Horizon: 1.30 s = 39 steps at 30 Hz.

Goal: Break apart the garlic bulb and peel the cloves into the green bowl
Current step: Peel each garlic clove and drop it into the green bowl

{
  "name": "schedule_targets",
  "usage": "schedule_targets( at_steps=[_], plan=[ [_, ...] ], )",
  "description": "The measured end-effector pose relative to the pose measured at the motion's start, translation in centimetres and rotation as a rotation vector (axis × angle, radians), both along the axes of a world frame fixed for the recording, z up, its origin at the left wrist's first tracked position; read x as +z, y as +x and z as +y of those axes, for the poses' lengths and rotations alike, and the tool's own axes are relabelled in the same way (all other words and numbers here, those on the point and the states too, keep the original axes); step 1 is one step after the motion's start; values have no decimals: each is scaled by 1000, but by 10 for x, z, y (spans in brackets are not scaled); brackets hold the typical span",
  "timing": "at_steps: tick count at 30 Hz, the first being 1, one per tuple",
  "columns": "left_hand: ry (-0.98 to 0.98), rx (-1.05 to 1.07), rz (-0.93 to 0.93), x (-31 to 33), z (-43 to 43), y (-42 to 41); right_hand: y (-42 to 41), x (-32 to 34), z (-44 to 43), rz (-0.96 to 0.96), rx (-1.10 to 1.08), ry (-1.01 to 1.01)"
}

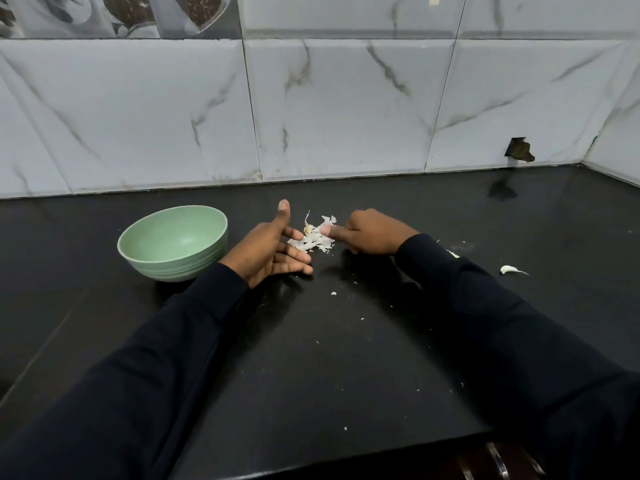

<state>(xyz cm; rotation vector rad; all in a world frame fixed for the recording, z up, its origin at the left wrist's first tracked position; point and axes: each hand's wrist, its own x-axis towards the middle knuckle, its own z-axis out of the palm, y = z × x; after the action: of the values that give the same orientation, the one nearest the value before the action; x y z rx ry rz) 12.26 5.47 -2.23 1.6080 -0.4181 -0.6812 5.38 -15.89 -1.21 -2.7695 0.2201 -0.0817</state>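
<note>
**Herding the skins while one clove is waiting at the right**

The left hand (273, 249) is lying open at the middle of the frame. Its palm is turned right, its thumb is up, and its straight fingers are touching a heap of papery garlic skins (313, 237). The right hand (372, 232) is facing it from the other side with its fingers curled under, one extended tip pressing the heap's right edge.

The green bowl (173, 242) is sitting left of centre, just beside the left wrist. A lone clove (510, 270) is lying at the right of the frame on the black counter (346, 341), well apart from both hands.

The hands seem to be gathering or searching the skins. This probably goes best with the open palm acting as a wall and the right hand pushing slowly, since such skins scatter easily. The stray clove will likely need fetching afterwards.

- **Right hand:** its curled fingers are hiding whatever they may hold, so I cannot tell if it is gripping anything.
- **Heap:** it may be covering a clove.
- **Bowl:** its near wall is hiding part of its floor, and no clove is showing in the rest.
- **Stray clove:** it is too small to tell whether it is peeled.
</note>
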Motion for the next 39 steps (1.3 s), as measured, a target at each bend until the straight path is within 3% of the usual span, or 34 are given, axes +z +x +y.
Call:
schedule_targets(
  at_steps=[4, 9, 15, 20, 22, 26, 31, 39],
  plan=[
    [-139, 21, -20, -2, -7, 3, 12, -8, 16, -72, 138, 86],
    [-270, 60, -71, 4, -6, 5, 5, -7, 8, -273, 110, 592],
    [-110, -10, -81, -1, -9, 0, 0, -5, 13, -122, 135, 462],
    [-196, 37, -141, 4, -4, 3, -24, 33, -22, -328, 34, 668],
    [-177, 66, -188, 5, -3, 4, -45, 45, -56, -309, -25, 593],
    [-137, 117, -278, 2, -4, 2, -76, 47, -109, -56, -148, 176],
    [-131, 110, -346, 2, -4, -1, -76, 45, -106, 261, -184, 192],
    [-116, 88, -393, 3, -3, -5, -61, 35, -84, 312, -156, 116]
  ],
)
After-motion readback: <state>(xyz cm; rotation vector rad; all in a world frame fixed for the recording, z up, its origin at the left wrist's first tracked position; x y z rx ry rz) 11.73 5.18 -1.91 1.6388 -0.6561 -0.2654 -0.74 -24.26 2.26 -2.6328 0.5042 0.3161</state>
